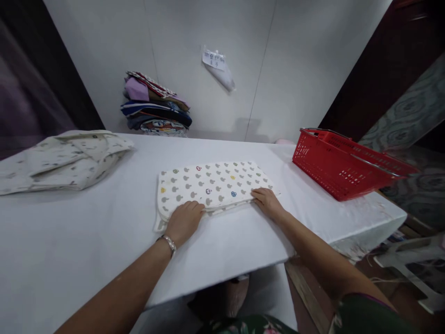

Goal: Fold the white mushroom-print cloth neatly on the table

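While a rumpled white patterned cloth (78,160) lies at the far left of the white-covered bench (104,250), a stack of folded multicoloured fabrics (156,111) stands behind, by the pale panelled wall (222,111). Mid-bench lies the folded white cloth with mushroom prints (222,183), the left hand (184,221) and right hand (267,202) on its front edge, fingers close together; whether they pinch it, I cannot tell. A red perforated plastic basket (344,162) stands rightward, apart from it.
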A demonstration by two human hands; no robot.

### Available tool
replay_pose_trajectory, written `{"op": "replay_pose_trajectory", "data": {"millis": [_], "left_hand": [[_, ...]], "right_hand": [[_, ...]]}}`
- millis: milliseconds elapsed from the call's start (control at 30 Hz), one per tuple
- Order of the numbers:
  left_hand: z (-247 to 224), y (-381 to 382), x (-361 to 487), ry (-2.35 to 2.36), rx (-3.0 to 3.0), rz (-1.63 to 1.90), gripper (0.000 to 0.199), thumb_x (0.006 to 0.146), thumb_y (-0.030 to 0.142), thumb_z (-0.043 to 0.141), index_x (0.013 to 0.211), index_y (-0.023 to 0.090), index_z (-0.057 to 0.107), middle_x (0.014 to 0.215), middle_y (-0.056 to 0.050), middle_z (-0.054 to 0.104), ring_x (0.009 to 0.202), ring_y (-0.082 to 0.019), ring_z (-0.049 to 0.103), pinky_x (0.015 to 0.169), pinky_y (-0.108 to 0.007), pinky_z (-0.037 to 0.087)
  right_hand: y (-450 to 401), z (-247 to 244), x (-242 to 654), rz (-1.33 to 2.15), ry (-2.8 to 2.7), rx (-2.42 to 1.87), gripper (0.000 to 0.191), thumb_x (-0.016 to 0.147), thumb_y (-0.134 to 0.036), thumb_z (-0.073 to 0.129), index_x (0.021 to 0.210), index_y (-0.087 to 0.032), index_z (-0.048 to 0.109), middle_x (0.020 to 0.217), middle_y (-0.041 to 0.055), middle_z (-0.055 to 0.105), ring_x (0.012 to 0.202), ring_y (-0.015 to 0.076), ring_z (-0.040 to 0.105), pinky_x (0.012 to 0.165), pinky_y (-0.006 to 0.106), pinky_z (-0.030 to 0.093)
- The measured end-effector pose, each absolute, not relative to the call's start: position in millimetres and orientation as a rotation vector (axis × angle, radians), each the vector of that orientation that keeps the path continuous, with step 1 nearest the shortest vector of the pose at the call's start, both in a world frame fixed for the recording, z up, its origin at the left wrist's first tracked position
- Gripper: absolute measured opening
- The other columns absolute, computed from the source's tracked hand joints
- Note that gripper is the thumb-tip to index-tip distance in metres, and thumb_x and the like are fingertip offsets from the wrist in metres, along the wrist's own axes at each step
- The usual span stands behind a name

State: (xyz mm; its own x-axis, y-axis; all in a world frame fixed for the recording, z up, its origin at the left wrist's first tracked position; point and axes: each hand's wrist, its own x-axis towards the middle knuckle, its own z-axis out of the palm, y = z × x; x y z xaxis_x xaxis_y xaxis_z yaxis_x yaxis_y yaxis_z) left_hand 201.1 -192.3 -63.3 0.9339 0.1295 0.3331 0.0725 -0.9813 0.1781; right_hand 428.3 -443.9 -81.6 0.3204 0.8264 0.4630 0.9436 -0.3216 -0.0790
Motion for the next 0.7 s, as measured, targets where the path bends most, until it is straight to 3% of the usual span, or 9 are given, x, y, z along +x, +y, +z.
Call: {"op": "replay_pose_trajectory", "data": {"millis": [200,500,700], "left_hand": [[-63,-191,201,0.183,2.915,0.521,0.022,0.089,0.024,0.038,0.093,0.021,0.059,0.086,-0.004,0.062,0.081,-0.019,0.055,0.071,-0.033,0.043],[-67,-189,203,0.236,2.93,0.502,0.025,0.09,0.025,0.035,0.101,0.02,0.057,0.09,-0.006,0.063,0.084,-0.02,0.056,0.074,-0.034,0.044],[-64,-190,203,0.209,2.923,0.481,0.028,0.092,0.026,0.032,0.101,0.019,0.057,0.089,-0.005,0.062,0.083,-0.019,0.055,0.074,-0.033,0.044]], "right_hand": [[-435,-81,419,-0.544,-1.692,-2.19,0.028,0.092,-0.023,0.041,0.114,-0.019,0.058,0.115,0.0114,0.06,0.105,0.0225,0.051,0.087,0.04,0.041],[-432,-75,413,-0.627,-1.777,-2.321,0.022,0.091,-0.015,0.039,0.096,-0.017,0.06,0.098,0.01,0.061,0.091,0.0222,0.05,0.081,0.036,0.037],[-433,-74,425,-0.657,-1.818,-2.3,0.023,0.09,-0.015,0.04,0.103,-0.015,0.059,0.1,0.0111,0.063,0.088,0.0214,0.05,0.078,0.035,0.036]]}}
